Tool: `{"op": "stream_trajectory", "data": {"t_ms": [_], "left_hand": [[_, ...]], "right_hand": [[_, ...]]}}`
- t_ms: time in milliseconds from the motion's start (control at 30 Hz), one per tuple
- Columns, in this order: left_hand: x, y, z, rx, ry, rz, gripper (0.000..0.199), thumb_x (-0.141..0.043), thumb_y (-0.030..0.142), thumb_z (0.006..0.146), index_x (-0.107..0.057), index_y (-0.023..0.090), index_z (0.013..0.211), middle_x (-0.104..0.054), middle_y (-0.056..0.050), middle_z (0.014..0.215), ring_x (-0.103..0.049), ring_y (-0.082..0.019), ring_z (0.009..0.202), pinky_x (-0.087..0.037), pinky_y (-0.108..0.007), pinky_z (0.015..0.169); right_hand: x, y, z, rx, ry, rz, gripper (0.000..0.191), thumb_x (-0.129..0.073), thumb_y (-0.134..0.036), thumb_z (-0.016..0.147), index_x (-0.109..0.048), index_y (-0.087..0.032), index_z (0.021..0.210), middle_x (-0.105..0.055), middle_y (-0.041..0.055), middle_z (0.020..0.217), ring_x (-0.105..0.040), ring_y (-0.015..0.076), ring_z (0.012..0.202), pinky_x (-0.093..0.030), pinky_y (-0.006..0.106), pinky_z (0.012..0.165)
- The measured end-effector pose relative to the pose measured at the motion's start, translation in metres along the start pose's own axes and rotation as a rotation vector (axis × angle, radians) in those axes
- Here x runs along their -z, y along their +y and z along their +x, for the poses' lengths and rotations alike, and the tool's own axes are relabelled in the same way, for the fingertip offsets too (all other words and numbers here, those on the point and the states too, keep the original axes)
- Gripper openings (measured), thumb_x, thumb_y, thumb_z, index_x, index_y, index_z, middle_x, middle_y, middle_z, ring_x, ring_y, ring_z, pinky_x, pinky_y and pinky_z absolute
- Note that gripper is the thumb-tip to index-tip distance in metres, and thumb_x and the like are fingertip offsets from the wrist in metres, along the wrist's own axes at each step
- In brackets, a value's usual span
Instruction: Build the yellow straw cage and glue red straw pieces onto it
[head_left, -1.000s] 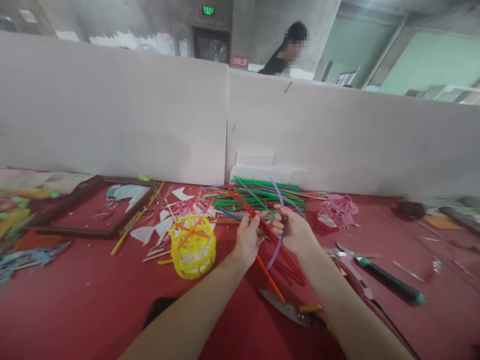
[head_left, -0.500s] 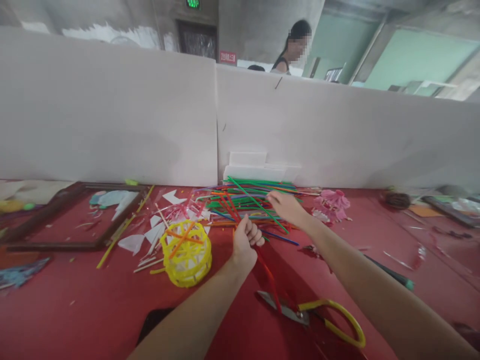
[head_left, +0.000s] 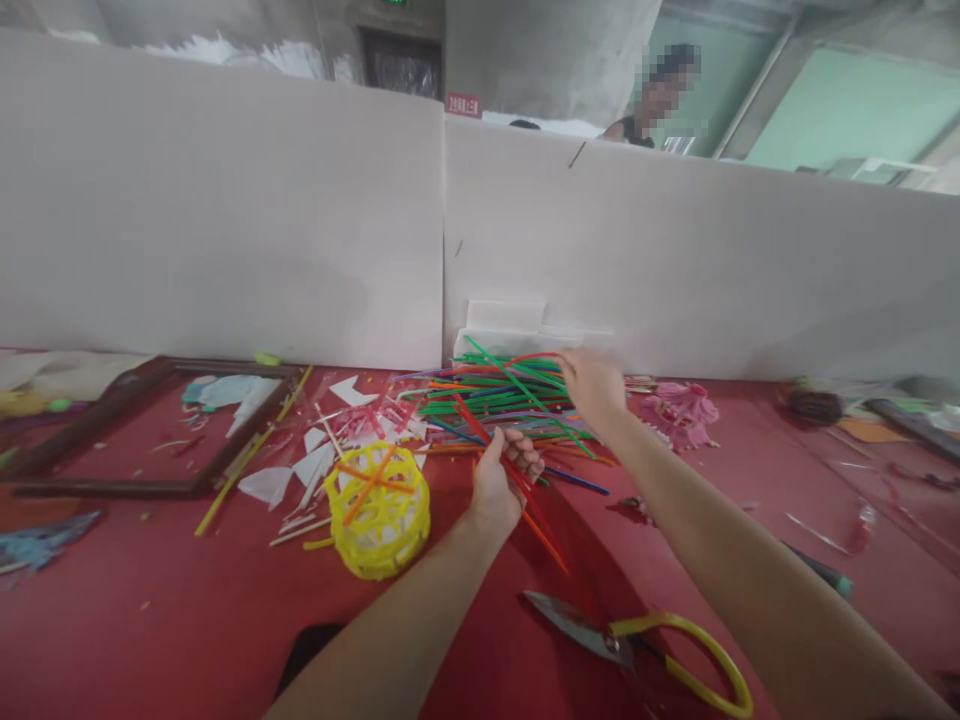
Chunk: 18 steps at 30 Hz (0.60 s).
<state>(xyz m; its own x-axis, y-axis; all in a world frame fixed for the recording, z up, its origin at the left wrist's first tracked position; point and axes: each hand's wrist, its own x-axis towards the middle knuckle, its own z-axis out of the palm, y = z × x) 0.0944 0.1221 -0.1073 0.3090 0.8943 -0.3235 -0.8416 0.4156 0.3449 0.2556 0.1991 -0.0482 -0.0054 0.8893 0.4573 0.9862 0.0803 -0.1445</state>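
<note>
My left hand [head_left: 502, 475] is closed around a few red and orange pipe cleaners [head_left: 546, 540], whose ends stick out above and below the fist. Just beyond it, my right hand [head_left: 594, 385] pinches the end of a red pipe cleaner [head_left: 525, 357] that bows out to the left over the heap. This heap of pipe cleaners [head_left: 495, 400], mostly green with some blue, purple and orange, lies against the white board. Left of my left hand stands a small yellow openwork basket [head_left: 381, 535] with crossed orange pieces on top. Yellow-handled scissors [head_left: 577, 630] lie partly open in front.
A dark wooden frame [head_left: 112, 490] lies on the red table at left, beside white paper scraps [head_left: 266, 486]. Pink ruffled material [head_left: 686, 408] sits right of the heap. A tall white partition [head_left: 675, 260] runs along the back; behind it is a person [head_left: 637, 128].
My right hand has moved slightly right and up, and a red pipe cleaner now stretches from its fingers. The pieces in my left hand have shifted; their lower ends no longer reach the scissors.
</note>
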Motion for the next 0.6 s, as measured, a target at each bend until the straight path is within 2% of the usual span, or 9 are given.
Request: {"op": "stream_trajectory", "data": {"t_ms": [67,167,233,333,367,467,533,600], "left_hand": [[-0.001,0.0,0.0,0.005,0.007,0.002,0.034,-0.045,0.031,0.097,-0.06,0.015,0.072,-0.062,-0.001,0.062,-0.059,-0.011,0.051,-0.052,-0.026,0.06],[-0.001,0.0,0.0,0.006,0.009,0.014,0.032,-0.045,0.031,0.097,-0.063,0.014,0.076,-0.066,-0.002,0.064,-0.062,-0.012,0.053,-0.053,-0.026,0.06],[-0.001,-0.001,0.0,0.0,0.011,0.029,0.03,-0.045,0.032,0.097,-0.065,0.015,0.083,-0.07,-0.003,0.07,-0.065,-0.013,0.056,-0.053,-0.027,0.062],[-0.001,-0.001,0.001,-0.01,0.008,0.054,0.029,-0.044,0.034,0.098,-0.067,0.017,0.096,-0.076,-0.006,0.091,-0.071,-0.016,0.071,-0.055,-0.029,0.069],[0.0,-0.001,0.001,-0.012,0.004,0.062,0.03,-0.043,0.035,0.098,-0.067,0.018,0.1,-0.076,-0.008,0.099,-0.072,-0.017,0.078,-0.055,-0.029,0.072],[0.0,-0.001,0.001,-0.021,-0.013,0.087,0.032,-0.042,0.037,0.098,-0.066,0.019,0.108,-0.071,-0.011,0.12,-0.072,-0.02,0.095,-0.054,-0.03,0.079],[0.0,-0.001,0.001,-0.037,-0.019,0.101,0.033,-0.042,0.039,0.098,-0.064,0.019,0.113,-0.068,-0.012,0.126,-0.071,-0.021,0.099,-0.054,-0.03,0.08],[0.0,-0.003,0.002,-0.071,-0.019,0.114,0.035,-0.042,0.041,0.098,-0.061,0.021,0.118,-0.066,-0.012,0.129,-0.07,-0.021,0.1,-0.054,-0.031,0.08]], "right_hand": [[0.017,0.003,0.004,-0.019,0.067,-0.024,0.036,-0.037,-0.032,0.101,-0.063,-0.022,0.123,-0.067,0.0108,0.109,-0.061,0.025,0.097,-0.044,0.034,0.08],[0.032,0.005,0.006,-0.018,0.198,-0.045,0.036,-0.036,-0.032,0.1,-0.063,-0.022,0.121,-0.067,0.0111,0.107,-0.061,0.0256,0.096,-0.045,0.034,0.078],[0.034,0.006,0.004,-0.007,0.223,-0.057,0.033,-0.037,-0.028,0.098,-0.063,-0.02,0.117,-0.068,0.0112,0.103,-0.062,0.0257,0.092,-0.045,0.034,0.077],[0.031,0.011,0.001,-0.01,0.176,-0.071,0.029,-0.04,-0.023,0.095,-0.063,-0.021,0.112,-0.07,0.0101,0.098,-0.064,0.0253,0.084,-0.046,0.035,0.074],[0.031,0.013,0.001,-0.036,0.194,-0.07,0.03,-0.038,-0.022,0.096,-0.061,-0.02,0.114,-0.071,0.0111,0.099,-0.064,0.0258,0.084,-0.047,0.036,0.074],[0.03,0.021,0.004,-0.104,0.358,-0.015,0.036,-0.03,-0.027,0.099,-0.057,-0.015,0.12,-0.068,0.016,0.108,-0.064,0.0286,0.092,-0.048,0.04,0.077],[0.028,0.021,0.004,-0.02,0.375,0.051,0.04,-0.026,-0.031,0.101,-0.056,-0.015,0.123,-0.066,0.017,0.112,-0.062,0.0288,0.099,-0.048,0.042,0.082],[0.022,0.014,-0.003,0.142,0.245,0.089,0.042,-0.023,-0.031,0.102,-0.054,-0.017,0.127,-0.066,0.0158,0.114,-0.062,0.0267,0.103,-0.048,0.04,0.086]]}}
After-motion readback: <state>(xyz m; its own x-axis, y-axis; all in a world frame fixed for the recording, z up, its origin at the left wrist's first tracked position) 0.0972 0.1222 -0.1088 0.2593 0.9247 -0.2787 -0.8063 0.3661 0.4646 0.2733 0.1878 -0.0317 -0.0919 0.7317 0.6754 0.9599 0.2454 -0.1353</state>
